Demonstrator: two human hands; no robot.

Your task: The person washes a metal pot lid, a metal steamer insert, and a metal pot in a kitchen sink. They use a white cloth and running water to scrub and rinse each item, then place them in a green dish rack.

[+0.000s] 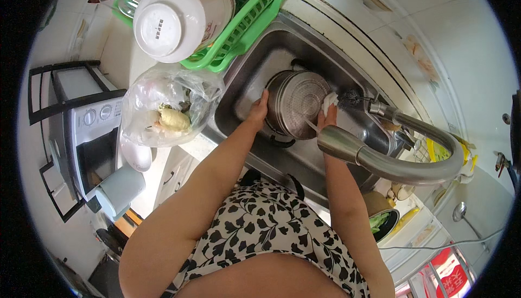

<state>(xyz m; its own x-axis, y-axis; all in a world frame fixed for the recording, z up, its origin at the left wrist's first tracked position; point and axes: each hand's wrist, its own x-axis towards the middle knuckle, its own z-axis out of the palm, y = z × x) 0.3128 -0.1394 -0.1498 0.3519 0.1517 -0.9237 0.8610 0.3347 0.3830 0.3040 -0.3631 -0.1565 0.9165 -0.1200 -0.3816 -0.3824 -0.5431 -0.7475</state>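
A stainless steel pot (299, 102) with black handles lies tilted in the metal sink (252, 74). Its round face, marked with dotted concentric rings, is turned up towards the tap. My left hand (258, 110) grips the pot's left side. In my right hand (329, 117) is a crumpled white cloth (329, 101), pressed to the right rim of that face. Water runs from the curved metal faucet (340, 143), whose spout hangs over the pot's lower right and partly hides my right wrist.
A green plastic basket (244, 33) stands left of the sink, holding a large white bowl (183, 21). Below it sit a clear plastic bag (203, 90) with food scraps and a microwave (97, 135). A pot with green leaves (380, 218) stands at right.
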